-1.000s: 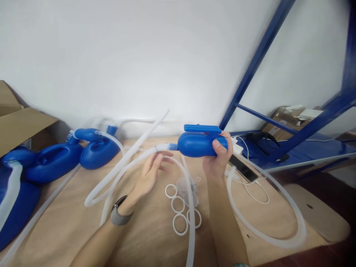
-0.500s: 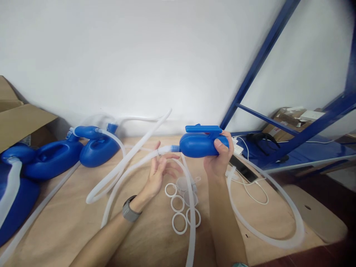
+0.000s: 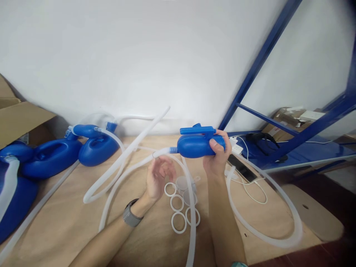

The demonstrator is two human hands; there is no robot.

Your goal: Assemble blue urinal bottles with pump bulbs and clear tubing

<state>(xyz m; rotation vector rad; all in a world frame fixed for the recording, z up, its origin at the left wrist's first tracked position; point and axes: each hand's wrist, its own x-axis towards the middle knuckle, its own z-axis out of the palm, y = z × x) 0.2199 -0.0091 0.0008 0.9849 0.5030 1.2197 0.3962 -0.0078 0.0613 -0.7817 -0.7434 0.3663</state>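
Observation:
My right hand [image 3: 218,155] grips the rear end of a blue hollow plastic piece with a flat handle [image 3: 193,144], thumb along its side, holding it level above the table. From its left end a translucent white hose [image 3: 133,167] runs left and down. A thin ring [image 3: 154,154] sits around the hose near that end. Just below the hose, my left hand [image 3: 158,176] is open with loosely curled, slightly blurred fingers; whether they touch the hose I cannot tell. Several white rings [image 3: 178,222] and clear caps [image 3: 189,196] lie on the table between my forearms.
Blue plastic bottles [image 3: 51,157] with hoses and a cardboard box [image 3: 25,122] stand at the left. Another hose [image 3: 294,230] loops at the right, around a phone [image 3: 242,168], white cables and a power strip [image 3: 236,146]. A blue metal frame [image 3: 258,63] rises behind them.
My left hand has dropped slightly below the hose, its fingers turning from spread to curled. The blue piece in my right hand has shifted a little left.

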